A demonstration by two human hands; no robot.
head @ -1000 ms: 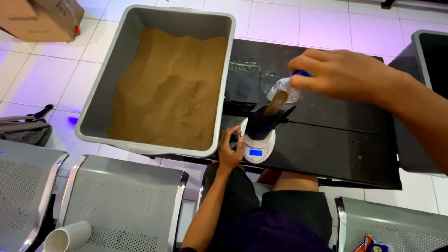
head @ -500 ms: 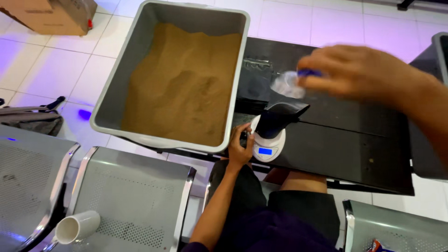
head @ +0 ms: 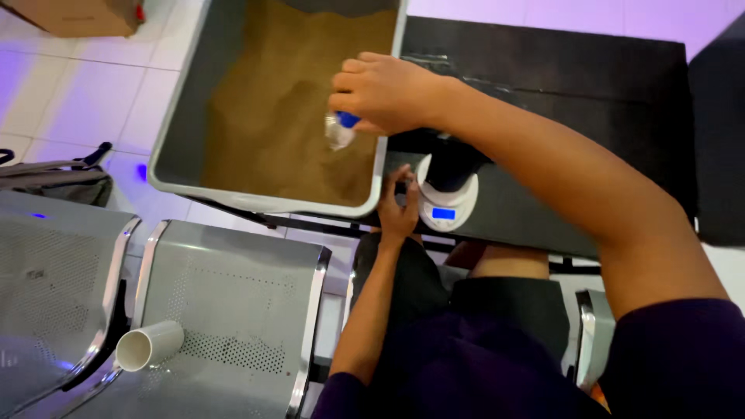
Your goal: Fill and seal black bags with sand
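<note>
My right hand (head: 388, 91) reaches over the right rim of a grey tub (head: 174, 147) filled with brown sand (head: 287, 101). It holds a small clear scoop with a blue handle (head: 340, 129), tipped down just above the sand. My left hand (head: 398, 209) rests at the left side of a small white digital scale (head: 446, 203) with a lit blue display. A dark container (head: 454, 163) stands on the scale. Scale and tub sit on a black table (head: 590, 85).
Perforated metal bench seats (head: 225, 318) lie at the lower left, with a white cup (head: 149, 345) on its side on one. A brown cardboard box (head: 70, 15) sits on the tiled floor at the top left. A dark bag (head: 54, 174) lies left of the tub.
My right hand has swung left with the scoop, from above the container on the scale to over the sand in the tub. My left hand stays by the scale.
</note>
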